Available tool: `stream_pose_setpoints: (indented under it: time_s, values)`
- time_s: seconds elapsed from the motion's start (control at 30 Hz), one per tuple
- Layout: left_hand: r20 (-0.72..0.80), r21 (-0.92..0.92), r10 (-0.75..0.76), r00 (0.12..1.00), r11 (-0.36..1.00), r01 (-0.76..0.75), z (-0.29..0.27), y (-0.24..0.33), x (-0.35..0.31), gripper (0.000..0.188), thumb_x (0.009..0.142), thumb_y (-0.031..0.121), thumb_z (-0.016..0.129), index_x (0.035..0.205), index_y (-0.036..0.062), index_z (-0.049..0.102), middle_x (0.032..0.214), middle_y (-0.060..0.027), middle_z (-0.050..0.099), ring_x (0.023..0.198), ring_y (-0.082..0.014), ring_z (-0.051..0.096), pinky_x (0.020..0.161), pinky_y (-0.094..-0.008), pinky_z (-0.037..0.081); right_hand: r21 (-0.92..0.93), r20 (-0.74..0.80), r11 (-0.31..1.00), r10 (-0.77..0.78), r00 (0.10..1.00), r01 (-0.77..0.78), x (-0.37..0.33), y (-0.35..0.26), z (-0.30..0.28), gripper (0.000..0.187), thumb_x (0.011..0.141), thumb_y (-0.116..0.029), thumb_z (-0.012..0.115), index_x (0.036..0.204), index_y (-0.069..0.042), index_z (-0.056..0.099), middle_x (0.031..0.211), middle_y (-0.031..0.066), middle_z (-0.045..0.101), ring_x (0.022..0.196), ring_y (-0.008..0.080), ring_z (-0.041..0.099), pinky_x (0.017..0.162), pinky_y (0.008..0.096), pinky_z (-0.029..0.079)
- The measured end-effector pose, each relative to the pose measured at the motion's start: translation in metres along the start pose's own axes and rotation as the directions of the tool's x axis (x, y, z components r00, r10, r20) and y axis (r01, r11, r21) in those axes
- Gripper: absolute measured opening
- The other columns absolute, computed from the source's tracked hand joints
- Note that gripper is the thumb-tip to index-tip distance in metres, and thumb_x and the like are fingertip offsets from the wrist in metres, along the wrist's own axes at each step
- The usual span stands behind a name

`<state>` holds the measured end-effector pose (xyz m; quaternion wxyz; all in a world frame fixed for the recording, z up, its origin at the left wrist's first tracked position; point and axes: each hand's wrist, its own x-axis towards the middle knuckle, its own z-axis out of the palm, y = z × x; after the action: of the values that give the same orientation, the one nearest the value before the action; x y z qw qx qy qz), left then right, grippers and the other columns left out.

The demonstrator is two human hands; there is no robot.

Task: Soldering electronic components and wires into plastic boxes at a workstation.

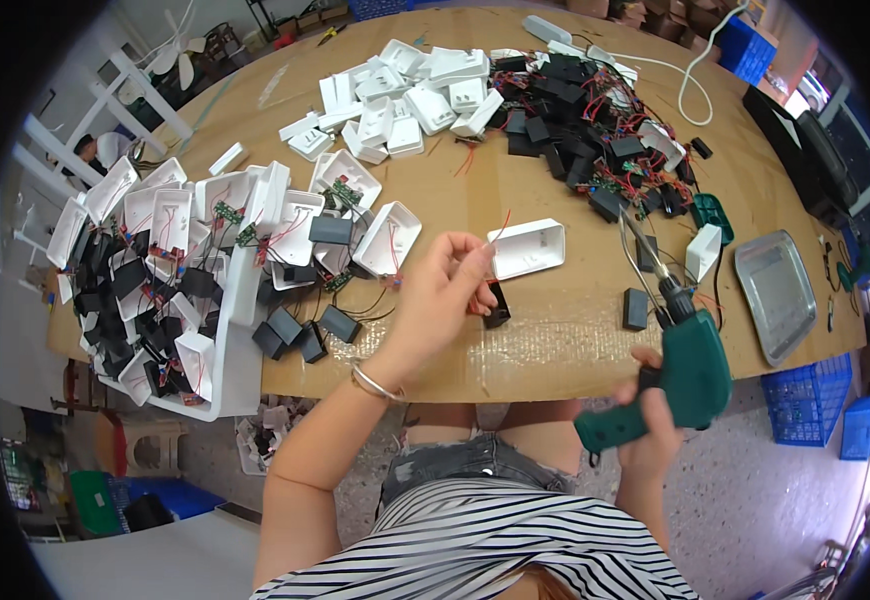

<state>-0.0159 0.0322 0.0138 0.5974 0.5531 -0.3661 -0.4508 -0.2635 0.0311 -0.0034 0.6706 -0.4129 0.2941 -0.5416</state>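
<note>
Red wire (504, 226), thin and upright at the centre of the frame, is pinched between the thumb and fingers of the left hand (442, 285), which are closed narrow. Just behind it lies a white case (530, 250), open side up; a black block (497, 305) sits by the lower fingers, though whether they touch it I cannot tell. At right of centre, the right hand (658, 425) has its fingers wrapped around the grip of a green gun (697, 370), whose metal tip points up and away from the left hand, well apart from the wire.

To do this well, I would pinch the wire close to its bare end, if it has one, and steady the left wrist on the table (575, 330). Bring the tip in slowly from the right, clear of skin, plastic and the loose leads of the dark pile (565, 100) at upper right.
</note>
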Motion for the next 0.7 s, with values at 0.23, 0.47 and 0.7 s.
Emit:
stream_pose_setpoints:
  time_s: [0.23,0.47,0.7]
  values:
    - [0.153,0.168,0.185,0.971,0.963,-0.210,0.026,-0.006,-0.035,0.015,0.093,0.014,0.043,0.095,-0.0008,0.043,0.073,-0.0065,0.056,0.063,-0.0099,0.056,0.057,-0.0223,0.046,-0.355,-0.002,0.935,0.007,1.000,-0.008,0.007,0.013,0.043,0.047,0.075,0.004,0.059,0.118,0.000,0.041,0.097,0.0126,0.056,0.075,0.0160,0.058,0.067,0.0278,0.050]
    - [0.280,0.221,0.128,0.951,0.956,-0.193,0.019,-0.009,-0.043,0.026,0.078,0.018,0.067,0.092,-0.0009,0.054,0.070,-0.0065,0.058,0.064,-0.0118,0.055,0.058,-0.0231,0.043,-0.328,-0.001,0.944,0.037,0.999,-0.036,0.010,0.004,0.050,0.034,0.077,0.005,0.058,0.108,-0.001,0.044,0.082,0.0078,0.055,0.069,0.0134,0.056,0.064,0.0251,0.047]
    - [0.308,0.277,0.060,0.950,0.949,-0.150,0.008,0.001,-0.047,0.015,0.074,0.009,0.070,0.083,0.0012,0.062,0.076,-0.0015,0.058,0.067,-0.0069,0.050,0.060,-0.0211,0.041,-0.306,0.072,0.951,0.071,0.995,-0.046,0.012,0.011,0.048,0.038,0.076,0.008,0.057,0.109,-0.002,0.041,0.082,0.0086,0.054,0.072,0.0145,0.056,0.066,0.0264,0.048]
